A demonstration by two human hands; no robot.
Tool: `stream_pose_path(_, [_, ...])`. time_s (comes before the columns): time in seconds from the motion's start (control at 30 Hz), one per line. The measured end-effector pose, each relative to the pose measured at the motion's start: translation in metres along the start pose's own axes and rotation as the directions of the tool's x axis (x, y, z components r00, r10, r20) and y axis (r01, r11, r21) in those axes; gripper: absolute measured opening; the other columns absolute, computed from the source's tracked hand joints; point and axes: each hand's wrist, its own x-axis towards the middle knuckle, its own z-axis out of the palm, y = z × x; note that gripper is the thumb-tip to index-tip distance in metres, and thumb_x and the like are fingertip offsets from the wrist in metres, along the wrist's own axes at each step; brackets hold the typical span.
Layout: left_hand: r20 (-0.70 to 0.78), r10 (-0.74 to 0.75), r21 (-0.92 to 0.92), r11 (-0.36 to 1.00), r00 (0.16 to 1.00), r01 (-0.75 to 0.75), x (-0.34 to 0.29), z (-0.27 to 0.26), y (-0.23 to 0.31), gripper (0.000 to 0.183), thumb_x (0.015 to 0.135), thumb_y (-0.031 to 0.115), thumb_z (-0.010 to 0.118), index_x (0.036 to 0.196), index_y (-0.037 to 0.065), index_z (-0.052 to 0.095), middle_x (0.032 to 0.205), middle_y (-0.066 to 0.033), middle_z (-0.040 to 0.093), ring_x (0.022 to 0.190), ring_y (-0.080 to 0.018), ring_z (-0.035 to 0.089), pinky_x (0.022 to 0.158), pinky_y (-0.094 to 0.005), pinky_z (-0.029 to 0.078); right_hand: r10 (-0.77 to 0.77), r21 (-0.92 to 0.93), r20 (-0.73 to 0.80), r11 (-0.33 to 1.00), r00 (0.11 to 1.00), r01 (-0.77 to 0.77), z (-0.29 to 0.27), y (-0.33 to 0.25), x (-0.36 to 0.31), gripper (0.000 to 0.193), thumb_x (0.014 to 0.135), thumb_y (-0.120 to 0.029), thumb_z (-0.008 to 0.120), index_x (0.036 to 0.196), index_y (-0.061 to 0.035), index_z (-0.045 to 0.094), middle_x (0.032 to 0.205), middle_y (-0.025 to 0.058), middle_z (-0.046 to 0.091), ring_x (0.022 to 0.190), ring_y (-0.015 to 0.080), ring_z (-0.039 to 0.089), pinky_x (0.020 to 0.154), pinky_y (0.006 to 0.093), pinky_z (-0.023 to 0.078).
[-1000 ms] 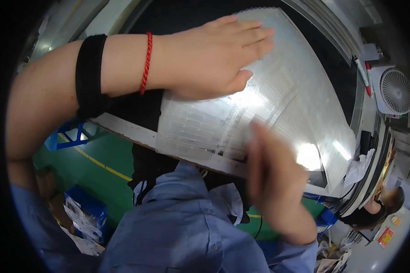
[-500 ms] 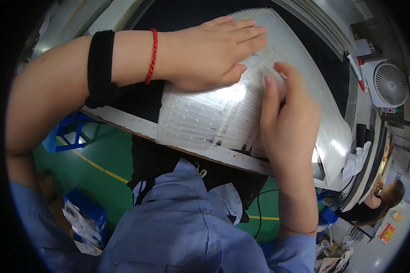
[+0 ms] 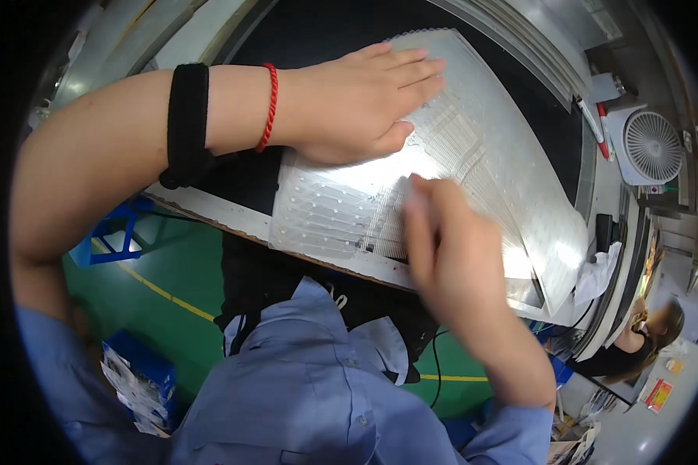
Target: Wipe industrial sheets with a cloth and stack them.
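Note:
A stack of clear plastic sheets (image 3: 520, 167) with fine printed lines and rows of dots lies on a black-topped table. My left hand (image 3: 361, 105) is spread flat on the upper left part of the stack, fingers pointing right and away. My right hand (image 3: 461, 252), smeared by motion, is over the lower middle of the sheets, thumb and fingers closed on a small whitish piece (image 3: 408, 192). That piece is mostly hidden now, and I cannot make out its kind. Glare covers the film between the two hands.
At the right stand a white fan (image 3: 653, 146) and two markers (image 3: 594, 128). White crumpled material (image 3: 597, 279) sits by the table's right edge. Below left are a blue bin (image 3: 143, 368) with scraps and a blue stool (image 3: 116, 236). Another person (image 3: 628, 341) is far right.
My right hand has moved left and nearer to me across the sheets, still holding the whitish piece. My left hand stays flat on the stack; the whole view has shifted slightly.

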Motion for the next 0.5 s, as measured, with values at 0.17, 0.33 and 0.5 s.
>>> stream_pose_path(0.17, [0.031, 0.009, 0.003, 1.0, 0.999, -0.009, 0.001, -0.006, 0.003, 0.059, 0.095, 0.017, 0.043, 0.149, -0.001, 0.028, 0.157, -0.0198, 0.026, 0.147, -0.0325, 0.021, 0.12, -0.0476, 0.017, 0.044, -0.109, -0.222, 0.992, 0.974, -0.069, -0.019, 0.026, 0.057, 0.018, 0.094, -0.011, 0.055, 0.103, 0.004, 0.059, 0.077, 0.0278, 0.064, 0.071, 0.0449, 0.065, 0.062, 0.0497, 0.052])
stream_pose_path(0.33, [0.003, -0.008, -0.002, 1.0, 1.0, 0.008, 0.0, -0.001, 0.001, 0.059, 0.094, 0.016, 0.043, 0.149, -0.001, 0.028, 0.157, -0.0196, 0.025, 0.147, -0.0325, 0.022, 0.12, -0.0475, 0.017, -0.109, 0.065, -0.021, 0.992, 0.994, 0.111, 0.01, 0.001, -0.007, 0.014, 0.094, -0.011, 0.056, 0.102, 0.0002, 0.059, 0.074, 0.0242, 0.062, 0.066, 0.0424, 0.064, 0.059, 0.0497, 0.051])
stream_pose_path(0.5, [0.031, 0.002, 0.005, 1.0, 1.0, -0.002, -0.001, -0.003, 0.004, 0.061, 0.094, 0.017, 0.044, 0.149, -0.001, 0.028, 0.157, -0.0194, 0.025, 0.147, -0.032, 0.022, 0.12, -0.0475, 0.017, 0.131, -0.091, -0.192, 0.984, 0.973, -0.151, -0.021, 0.02, 0.033, 0.017, 0.094, -0.012, 0.058, 0.105, -0.0009, 0.063, 0.075, 0.0218, 0.064, 0.065, 0.0374, 0.066, 0.06, 0.0431, 0.051])
